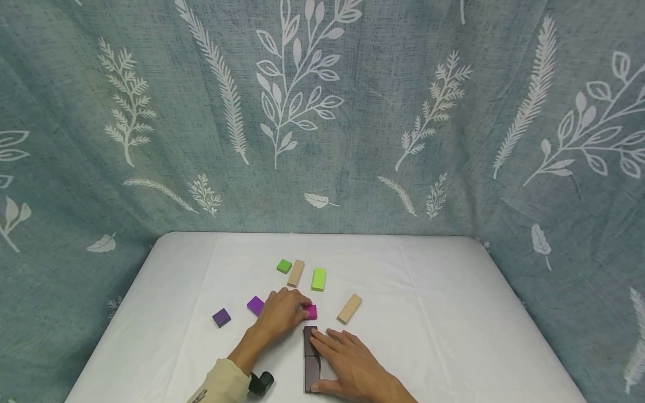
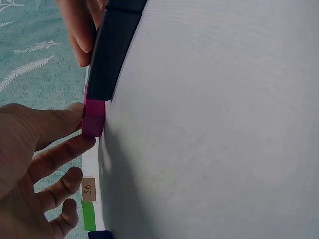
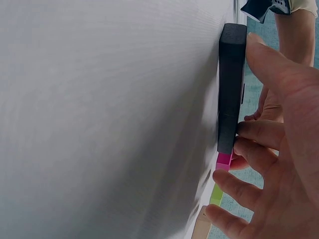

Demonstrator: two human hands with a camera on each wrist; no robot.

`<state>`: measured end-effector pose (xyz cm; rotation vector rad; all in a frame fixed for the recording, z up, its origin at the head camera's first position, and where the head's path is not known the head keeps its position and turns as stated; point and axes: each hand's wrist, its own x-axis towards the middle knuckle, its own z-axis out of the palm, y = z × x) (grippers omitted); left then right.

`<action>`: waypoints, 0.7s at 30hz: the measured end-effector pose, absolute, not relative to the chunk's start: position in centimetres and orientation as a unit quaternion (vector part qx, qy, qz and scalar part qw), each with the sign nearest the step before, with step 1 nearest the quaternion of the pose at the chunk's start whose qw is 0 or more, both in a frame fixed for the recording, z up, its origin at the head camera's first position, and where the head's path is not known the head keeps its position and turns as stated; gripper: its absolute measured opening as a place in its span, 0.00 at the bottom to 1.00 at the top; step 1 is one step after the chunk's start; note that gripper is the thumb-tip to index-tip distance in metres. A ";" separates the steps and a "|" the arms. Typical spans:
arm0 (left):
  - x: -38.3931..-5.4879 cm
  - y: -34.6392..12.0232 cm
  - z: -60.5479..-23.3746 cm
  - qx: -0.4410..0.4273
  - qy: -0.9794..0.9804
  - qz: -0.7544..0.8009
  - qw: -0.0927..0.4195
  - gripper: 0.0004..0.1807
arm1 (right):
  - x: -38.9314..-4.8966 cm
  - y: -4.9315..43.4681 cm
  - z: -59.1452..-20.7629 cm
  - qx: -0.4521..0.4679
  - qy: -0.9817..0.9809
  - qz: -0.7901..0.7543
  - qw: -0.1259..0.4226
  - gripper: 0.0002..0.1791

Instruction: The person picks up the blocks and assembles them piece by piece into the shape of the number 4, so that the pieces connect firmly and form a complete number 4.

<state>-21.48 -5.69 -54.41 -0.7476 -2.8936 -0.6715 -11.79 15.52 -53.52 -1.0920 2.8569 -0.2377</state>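
My left hand [image 1: 280, 314] pinches a small magenta block [image 1: 312, 313] between thumb and index finger, as the left wrist view shows the magenta block [image 2: 93, 117] more closely. Just nearer than it, two dark brownish-grey blocks [image 1: 312, 376] lie end to end in a line. Over their right side rests my right hand [image 1: 355, 364], fingers spread, with the index fingertip on the farther block and the thumb at the nearer one. In the right wrist view the dark blocks [image 3: 231, 84] run between the thumb and the fingertips.
Left of my left hand lie a purple block [image 1: 255, 305] and a dark purple block [image 1: 221, 318]. Farther back are a green block [image 1: 284, 266], a tan block [image 1: 295, 273] and a lime block [image 1: 318, 279]. Another tan block [image 1: 349, 309] lies right, on the white table [image 1: 428, 313].
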 end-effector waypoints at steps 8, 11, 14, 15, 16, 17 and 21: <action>-21.2 -5.7 -54.2 -0.246 -0.942 -0.226 0.037 0.11 | -11.8 15.5 -53.4 -0.361 0.929 -0.075 0.025 0.48; -21.2 -5.7 -54.2 -0.245 -0.942 -0.226 0.035 0.11 | -11.7 15.5 -53.5 -0.361 0.929 -0.078 0.026 0.48; -21.1 -5.8 -54.2 -0.244 -0.942 -0.227 0.034 0.11 | -11.7 15.5 -53.5 -0.364 0.928 -0.077 0.020 0.47; -21.1 -5.8 -54.2 -0.244 -0.942 -0.227 0.034 0.11 | -11.7 15.5 -53.5 -0.364 0.928 -0.077 0.018 0.47; -21.0 -5.8 -54.2 -0.244 -0.942 -0.228 0.033 0.11 | -11.7 15.5 -53.5 -0.364 0.928 -0.077 0.019 0.47; -21.0 -5.8 -54.1 -0.245 -0.942 -0.228 0.032 0.11 | -11.7 15.5 -53.5 -0.363 0.928 -0.077 0.020 0.47; -20.8 -6.0 -54.0 -0.246 -0.942 -0.228 0.023 0.12 | -11.8 15.5 -53.5 -0.360 0.929 -0.079 0.032 0.48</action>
